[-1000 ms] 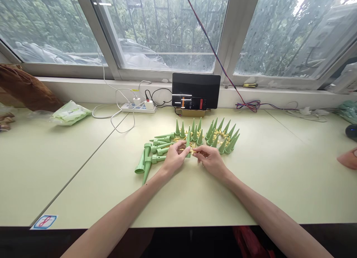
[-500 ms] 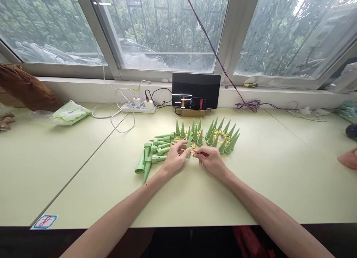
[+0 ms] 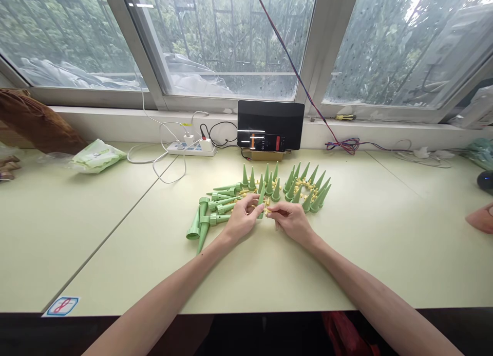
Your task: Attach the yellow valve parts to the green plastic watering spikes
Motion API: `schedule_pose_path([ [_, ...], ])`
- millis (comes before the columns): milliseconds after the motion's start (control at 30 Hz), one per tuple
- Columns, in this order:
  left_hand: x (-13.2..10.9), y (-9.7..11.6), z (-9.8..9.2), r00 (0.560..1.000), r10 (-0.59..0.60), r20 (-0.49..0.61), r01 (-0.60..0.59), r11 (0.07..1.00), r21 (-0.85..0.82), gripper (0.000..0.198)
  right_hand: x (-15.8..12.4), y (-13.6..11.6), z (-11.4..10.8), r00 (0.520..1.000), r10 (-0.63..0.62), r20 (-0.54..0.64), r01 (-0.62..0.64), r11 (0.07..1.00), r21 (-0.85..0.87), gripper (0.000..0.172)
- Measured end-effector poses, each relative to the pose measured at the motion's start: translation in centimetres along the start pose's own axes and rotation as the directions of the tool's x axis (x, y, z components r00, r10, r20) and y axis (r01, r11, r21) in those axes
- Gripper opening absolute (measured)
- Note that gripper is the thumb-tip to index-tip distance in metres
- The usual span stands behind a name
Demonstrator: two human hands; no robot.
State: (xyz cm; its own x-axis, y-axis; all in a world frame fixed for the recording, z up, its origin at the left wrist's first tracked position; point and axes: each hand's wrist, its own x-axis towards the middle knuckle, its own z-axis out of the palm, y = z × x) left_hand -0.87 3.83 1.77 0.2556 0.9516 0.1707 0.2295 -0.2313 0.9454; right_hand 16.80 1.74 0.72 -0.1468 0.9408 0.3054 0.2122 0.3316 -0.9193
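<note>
Near the middle of the table, my left hand is closed around a green plastic spike, which points upward. Just to its right, the fingertips of my right hand pinch a small yellow plastic piece close to the spike's lower end. Beyond my hands, several green spikes stand upright on their wide ends. More upright spikes ring a scatter of small yellow pieces to the right. Left of my left hand lie several green spikes with caps on their sides.
A dark tablet leans at the back, with a phone before it. A power strip with white cables and a soft green-white packet sit back left. Bundled wires lie back right. Another person's hand shows at the right edge.
Both hands stay in nearly the same place. My right fingers have shifted very slightly at the yellow piece.
</note>
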Motion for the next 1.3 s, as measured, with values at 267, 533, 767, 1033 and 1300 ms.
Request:
schedule_pose_path([
  [267, 0.02, -0.24, -0.01, 1.000, 0.023, 0.013, -0.023, 1.000, 0.010, 0.035, 0.01, -0.10, 0.05, 0.999, 0.052, -0.007, -0.051, 0.996, 0.079, 0.017],
  [533, -0.04, -0.18, -0.01, 0.999, 0.044, 0.005, -0.045, 0.998, 0.051, 0.034, -0.09, -0.20, 0.09, 0.997, 0.079, -0.003, -0.078, 0.986, 0.146, 0.019],
  [767, -0.24, 0.33, 0.05, 0.997, 0.083, 0.003, -0.083, 0.993, 0.080, 0.030, -0.08, -0.42, 0.14, 0.994, 0.112, 0.005, -0.111, 0.980, 0.165, 0.023],
  [1033, -0.35, 0.33, 0.07, 0.992, 0.129, 0.007, -0.129, 0.984, 0.121, 0.030, 0.12, -0.39, -0.11, 0.987, 0.147, 0.059, -0.157, 0.966, 0.207, 0.028],
  [1300, -0.49, 0.24, 0.13, 0.990, 0.139, 0.032, -0.142, 0.977, 0.160, 0.029, 0.26, -0.44, -0.56, 0.956, 0.245, 0.162, -0.285, 0.905, 0.315, 0.034],
])
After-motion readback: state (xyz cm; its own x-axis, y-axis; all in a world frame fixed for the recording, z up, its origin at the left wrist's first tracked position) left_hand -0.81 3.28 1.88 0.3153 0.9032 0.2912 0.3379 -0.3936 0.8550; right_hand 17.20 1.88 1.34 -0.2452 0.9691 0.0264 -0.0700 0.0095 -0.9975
